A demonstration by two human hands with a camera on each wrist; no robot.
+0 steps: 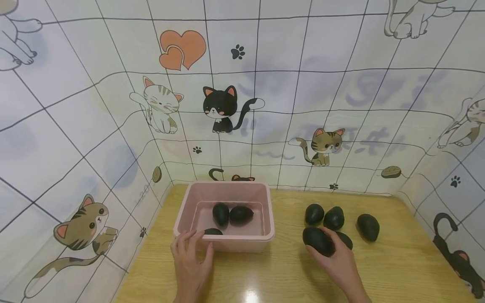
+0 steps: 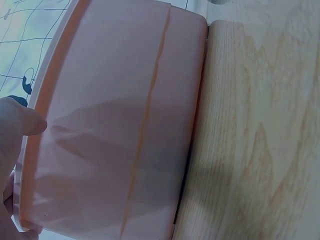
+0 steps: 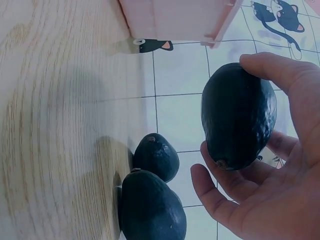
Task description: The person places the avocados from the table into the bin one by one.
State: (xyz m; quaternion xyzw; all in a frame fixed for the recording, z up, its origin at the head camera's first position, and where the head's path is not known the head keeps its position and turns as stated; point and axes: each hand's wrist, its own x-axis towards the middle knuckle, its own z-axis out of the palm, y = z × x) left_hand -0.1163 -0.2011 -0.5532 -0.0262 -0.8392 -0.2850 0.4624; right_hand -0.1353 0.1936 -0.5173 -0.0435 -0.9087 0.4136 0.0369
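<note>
My left hand [image 1: 191, 259] holds the front left rim of a pink plastic bin [image 1: 242, 245], thumb [image 2: 32, 122] against the outside of the rim. Inside the bin lie two dark avocados [image 1: 221, 213] side by side, and a third avocado [image 1: 213, 232] is partly hidden behind the front wall. In my right hand [image 1: 337, 261] is another dark avocado [image 1: 318, 241], pinched between thumb and fingers above the table; the right wrist view shows this held avocado [image 3: 239, 116] with its stem end downward. One loose avocado [image 1: 344, 240] is partly covered by that hand.
On the right of the wooden table [image 1: 288, 269] sit more avocados: a close pair [image 1: 314, 214] and a separate one [image 1: 368, 227] farther right. A wall covering [image 1: 280, 92] with cat drawings and grid lines rises behind and at both sides.
</note>
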